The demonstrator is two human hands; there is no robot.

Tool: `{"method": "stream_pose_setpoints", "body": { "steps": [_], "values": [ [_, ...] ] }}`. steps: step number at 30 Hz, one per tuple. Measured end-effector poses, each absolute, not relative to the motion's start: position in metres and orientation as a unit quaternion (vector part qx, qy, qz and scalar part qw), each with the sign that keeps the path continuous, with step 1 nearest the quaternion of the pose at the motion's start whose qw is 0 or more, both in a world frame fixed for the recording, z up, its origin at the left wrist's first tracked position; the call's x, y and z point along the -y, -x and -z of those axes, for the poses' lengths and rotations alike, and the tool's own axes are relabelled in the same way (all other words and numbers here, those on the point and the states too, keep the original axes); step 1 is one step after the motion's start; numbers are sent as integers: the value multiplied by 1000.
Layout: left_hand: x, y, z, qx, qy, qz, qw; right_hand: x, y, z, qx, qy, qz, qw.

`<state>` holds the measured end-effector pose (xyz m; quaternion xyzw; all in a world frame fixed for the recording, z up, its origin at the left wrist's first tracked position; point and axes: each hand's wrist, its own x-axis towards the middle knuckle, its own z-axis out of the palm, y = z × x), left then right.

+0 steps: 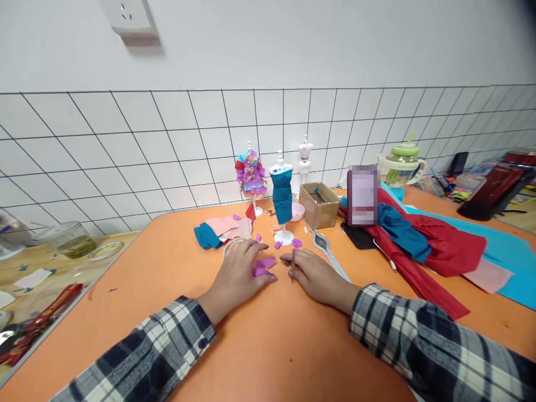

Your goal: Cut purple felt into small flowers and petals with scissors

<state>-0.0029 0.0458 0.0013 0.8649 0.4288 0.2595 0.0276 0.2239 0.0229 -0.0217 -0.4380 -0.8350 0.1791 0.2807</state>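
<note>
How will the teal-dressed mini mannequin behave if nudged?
The teal-dressed mini mannequin would likely tip: its tall body stands on a thin stem above a small round base. Probably light, given its slim build. The teal dress might crease under a grip: it already shows wrinkles.

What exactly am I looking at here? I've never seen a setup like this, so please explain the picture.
There is no machine: these are a person's two bare hands, in checked sleeves. The single picture comes from a camera worn on that person's head, looking forward and down.

The left hand is spread around a purple cloth piece; whether it grips it, I can't tell. The right hand appears to hold a small thin object, too small to identify.

On the orange table, just beyond the hands, stands a small dress form in teal cloth. Two more forms stand behind it. To its right are an open box and, farther over, red cloth.
</note>
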Motion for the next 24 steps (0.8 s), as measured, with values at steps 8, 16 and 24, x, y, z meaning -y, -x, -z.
{"method": "stream_pose_setpoints", "body": {
  "steps": [8,16,24],
  "values": [
    [-34,41,-12,-497,-844,-180,93,-20,-214,16,820,468,-191,268],
    [-26,34,-8,-435,-817,-369,88,-41,-193,16,854,436,-127,253],
    [-30,33,-4,-501,-763,-368,180,-35,-201,16,846,425,-137,291]
  ]
}}
